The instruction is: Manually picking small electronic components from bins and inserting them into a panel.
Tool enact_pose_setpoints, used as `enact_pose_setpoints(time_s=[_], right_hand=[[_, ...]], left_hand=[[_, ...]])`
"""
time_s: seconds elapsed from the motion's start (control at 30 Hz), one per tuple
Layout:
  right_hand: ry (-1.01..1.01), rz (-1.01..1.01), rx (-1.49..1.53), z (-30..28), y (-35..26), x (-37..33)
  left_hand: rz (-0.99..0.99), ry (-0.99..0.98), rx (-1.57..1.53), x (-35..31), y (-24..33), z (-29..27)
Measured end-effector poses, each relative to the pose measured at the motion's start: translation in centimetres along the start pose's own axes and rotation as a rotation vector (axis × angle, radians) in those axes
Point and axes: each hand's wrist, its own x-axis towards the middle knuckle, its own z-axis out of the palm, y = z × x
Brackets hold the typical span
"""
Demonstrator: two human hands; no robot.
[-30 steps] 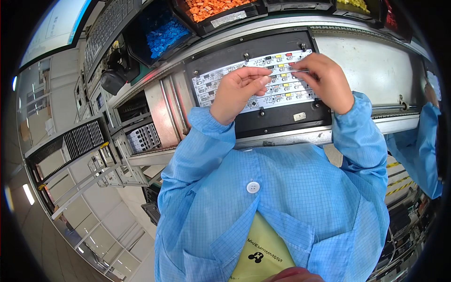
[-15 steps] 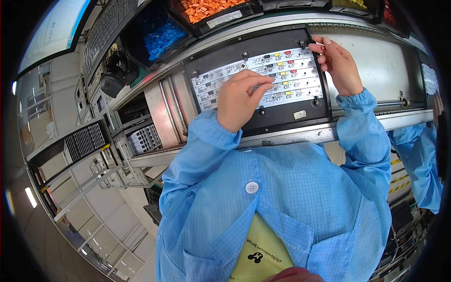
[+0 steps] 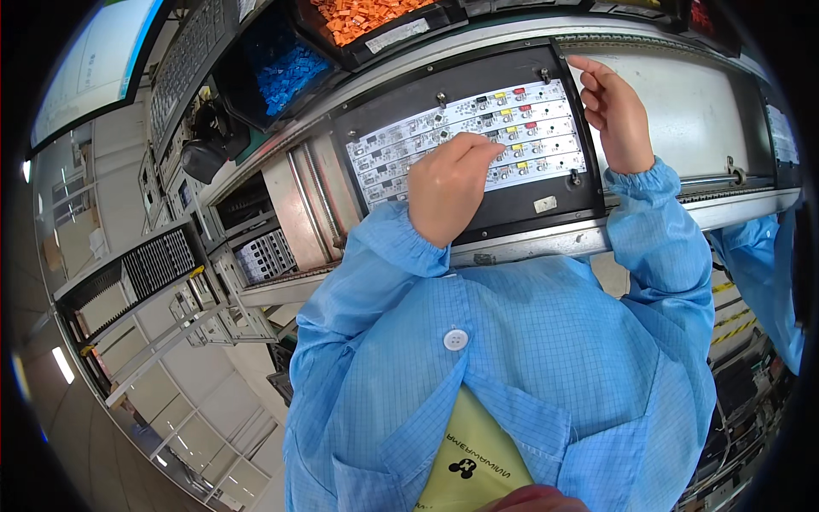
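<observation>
Several white circuit-board strips [image 3: 559, 128] lie side by side in a black carrier frame [image 3: 512, 212]. Small black, yellow and red connectors stand on them; a red connector [image 3: 519, 91] shows on each of the three far strips. Over the middle of the strips is my left hand [image 3: 452, 183], thumb and index finger pinched beside a yellow connector [image 3: 517, 149]. Anything in that pinch is hidden. My right hand [image 3: 621, 115] is raised at the carrier's right edge, its fingers curled inward; what they may hold cannot be made out.
Black bins of orange parts [image 3: 367, 19] and blue parts [image 3: 286, 72] line the far side. A metal rail [image 3: 546, 239] runs along the near edge. At left are a black scanner-like device [image 3: 205, 158] and a monitor [image 3: 94, 64]. Another person's blue sleeve [image 3: 763, 273] is at right.
My left hand has shifted slightly right over the strips, still pinched. My right hand's fingers have drawn closer together, and the small red connector seen among them before no longer shows.
</observation>
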Motion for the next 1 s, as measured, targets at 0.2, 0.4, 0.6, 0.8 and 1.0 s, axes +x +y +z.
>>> enact_pose_setpoints(time_s=[0.2, 0.4, 0.6, 0.8, 1.0], right_hand=[[-0.049, -0.025, -0.024, -0.5, 1.0, 0.8], [-0.079, -0.012, -0.075, -1.2, 1.6, 1.6], [-0.118, -0.083, -0.079, -1.3, 2.0, 1.5], [-0.339, -0.226, -0.336, -0.6, 0.2, -0.4], [-0.384, -0.574, -0.921, 0.7, -0.6, -3.5]], left_hand=[[-0.116, 0.015, -0.142, -0.3, -0.2, 0.4], [-0.082, 0.029, -0.142, -0.2, -0.4, 0.7], [-0.035, -0.122, -0.044, 0.0, -0.3, -0.5], [-0.337, -0.17, -0.416, 1.1, -1.1, -2.1], [-0.523, -0.146, -0.852, 0.8, -1.9, -2.5]])
